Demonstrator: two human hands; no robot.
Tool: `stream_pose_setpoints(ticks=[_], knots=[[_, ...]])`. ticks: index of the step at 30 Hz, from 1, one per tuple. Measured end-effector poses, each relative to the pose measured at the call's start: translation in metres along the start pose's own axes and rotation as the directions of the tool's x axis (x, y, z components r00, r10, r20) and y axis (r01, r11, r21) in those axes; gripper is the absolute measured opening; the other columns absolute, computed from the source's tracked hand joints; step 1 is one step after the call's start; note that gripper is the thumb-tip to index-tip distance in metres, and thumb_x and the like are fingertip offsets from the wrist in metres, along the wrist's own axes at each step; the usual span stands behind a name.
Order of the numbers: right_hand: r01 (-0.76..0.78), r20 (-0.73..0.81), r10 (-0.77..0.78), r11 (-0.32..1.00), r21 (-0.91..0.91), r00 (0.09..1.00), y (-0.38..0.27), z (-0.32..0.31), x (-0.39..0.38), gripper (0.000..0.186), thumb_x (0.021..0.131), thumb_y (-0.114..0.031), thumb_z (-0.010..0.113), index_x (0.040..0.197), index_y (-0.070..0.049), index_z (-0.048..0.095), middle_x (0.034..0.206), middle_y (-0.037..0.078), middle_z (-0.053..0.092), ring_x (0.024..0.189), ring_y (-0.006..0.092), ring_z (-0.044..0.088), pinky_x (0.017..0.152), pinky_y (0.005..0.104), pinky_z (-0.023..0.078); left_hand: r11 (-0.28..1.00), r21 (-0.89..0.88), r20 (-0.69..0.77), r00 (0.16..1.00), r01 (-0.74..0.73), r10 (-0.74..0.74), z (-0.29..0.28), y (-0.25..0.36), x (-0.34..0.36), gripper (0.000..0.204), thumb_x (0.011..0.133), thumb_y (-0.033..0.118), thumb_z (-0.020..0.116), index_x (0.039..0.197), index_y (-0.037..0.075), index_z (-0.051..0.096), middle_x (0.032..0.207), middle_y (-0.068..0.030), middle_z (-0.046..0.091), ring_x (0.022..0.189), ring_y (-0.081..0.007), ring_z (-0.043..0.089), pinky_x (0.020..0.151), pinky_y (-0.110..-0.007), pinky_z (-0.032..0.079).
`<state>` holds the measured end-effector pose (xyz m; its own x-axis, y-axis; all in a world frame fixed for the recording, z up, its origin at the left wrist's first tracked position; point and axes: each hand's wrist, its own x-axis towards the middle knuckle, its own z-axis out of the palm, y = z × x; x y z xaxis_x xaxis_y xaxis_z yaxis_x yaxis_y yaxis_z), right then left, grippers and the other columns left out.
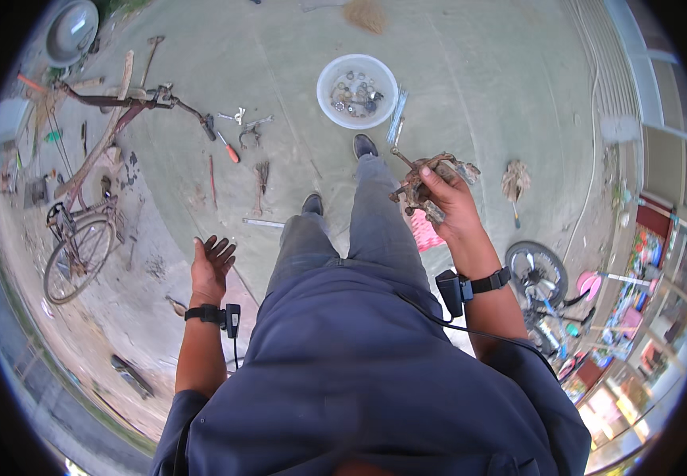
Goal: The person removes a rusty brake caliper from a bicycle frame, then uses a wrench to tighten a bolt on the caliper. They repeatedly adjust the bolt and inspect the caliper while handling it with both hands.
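Note:
My right hand (447, 198) grips a rusty, grimy metal part (431, 178) with rods and jointed pieces, held out at waist height beside my right leg. My left hand (210, 266) hangs by my left leg, fingers apart and slightly curled, holding nothing. Ahead on the floor sits a translucent basin (335, 71) containing several small metal parts (355, 95), with blue thin strips (399, 111) beside it. To the left lie wrenches (240, 117), a red-handled screwdriver (228, 147) and a long flat metal strip (264, 222).
An upturned old bicycle (78, 246) lies on the left, below a steel bowl (70, 36). A brush (516, 182) is to the right, near another bicycle's wheel (535, 274). A straw broom (363, 14) is at the top. A pink item (423, 234) lies behind my right leg.

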<state>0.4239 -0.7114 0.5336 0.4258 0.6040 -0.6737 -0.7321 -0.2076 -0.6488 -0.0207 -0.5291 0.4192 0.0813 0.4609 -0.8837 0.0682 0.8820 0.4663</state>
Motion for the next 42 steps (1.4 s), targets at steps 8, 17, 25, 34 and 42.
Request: stream_pose_setpoints(ticks=[8, 17, 25, 34, 42], knots=[[-0.191, 0.193, 0.242, 0.949, -0.251, 0.951, -0.064, -0.001, 0.182, 0.027, 0.093, -0.021, 0.07, 0.112, -0.003, 0.064, 0.098, 0.009, 0.07, 0.088, 0.0177, 0.066, 0.075, 0.0327, 0.052, 0.929, -0.37, -0.314, 0.943, -0.012, -0.113, 0.063, -0.095, -0.024, 0.067, 0.101, 0.058, 0.042, 0.139, 0.003, 0.045, 0.134, -0.0181, 0.056, 0.119, -0.0325, 0.058, 0.096, -0.043, 0.046], [-0.255, 0.213, 0.415, 0.812, -0.525, 0.884, -0.05, 0.005, 0.254, 0.02, 0.094, -0.015, 0.067, 0.109, -0.002, 0.062, 0.094, 0.01, 0.068, 0.082, 0.0186, 0.067, 0.072, 0.0344, 0.056, 0.935, -0.342, -0.435, 0.866, 0.095, -0.247, 0.166, -0.185, -0.011, 0.042, 0.098, 0.034, 0.061, 0.122, 0.001, 0.054, 0.102, -0.0098, 0.062, 0.085, -0.0195, 0.068, 0.067, -0.031, 0.053], [-0.216, 0.29, 0.542, 0.686, -0.694, 0.789, 0.067, 0.012, 0.273, 0.024, 0.094, -0.025, 0.068, 0.109, -0.007, 0.065, 0.094, 0.006, 0.071, 0.077, 0.0129, 0.064, 0.061, 0.0272, 0.046, 0.941, 0.339, -0.355, 0.928, 0.018, 0.11, 0.19, -0.276, 0.081, 0.026, 0.092, 0.024, 0.067, 0.101, 0.0, 0.064, 0.085, -0.0125, 0.069, 0.068, -0.0193, 0.069, 0.06, -0.032, 0.052], [-0.156, 0.247, 0.638, 0.506, -0.848, 0.729, 0.182, -0.019, 0.382, 0.028, 0.093, -0.024, 0.069, 0.109, -0.001, 0.064, 0.092, 0.007, 0.069, 0.069, 0.0111, 0.063, 0.058, 0.0234, 0.047, 0.722, 0.691, -0.031, 0.997, -0.032, 0.073, 0.261, -0.377, 0.283, 0.028, 0.091, 0.029, 0.064, 0.11, 0.008, 0.065, 0.105, -0.0193, 0.065, 0.096, -0.0378, 0.065, 0.082, -0.047, 0.053], [-0.075, 0.38, 0.498, 0.677, -0.733, 0.779, 0.157, -0.033, 0.458, 0.046, 0.094, -0.02, 0.065, 0.129, 0.007, 0.053, 0.11, 0.016, 0.062, 0.095, 0.0209, 0.06, 0.082, 0.0314, 0.05, 0.593, 0.803, 0.137, 0.985, -0.05, -0.102, 0.314, -0.432, 0.4, 0.044, 0.091, 0.025, 0.065, 0.129, 0.008, 0.055, 0.117, -0.0197, 0.058, 0.102, -0.0381, 0.065, 0.085, -0.047, 0.053]])
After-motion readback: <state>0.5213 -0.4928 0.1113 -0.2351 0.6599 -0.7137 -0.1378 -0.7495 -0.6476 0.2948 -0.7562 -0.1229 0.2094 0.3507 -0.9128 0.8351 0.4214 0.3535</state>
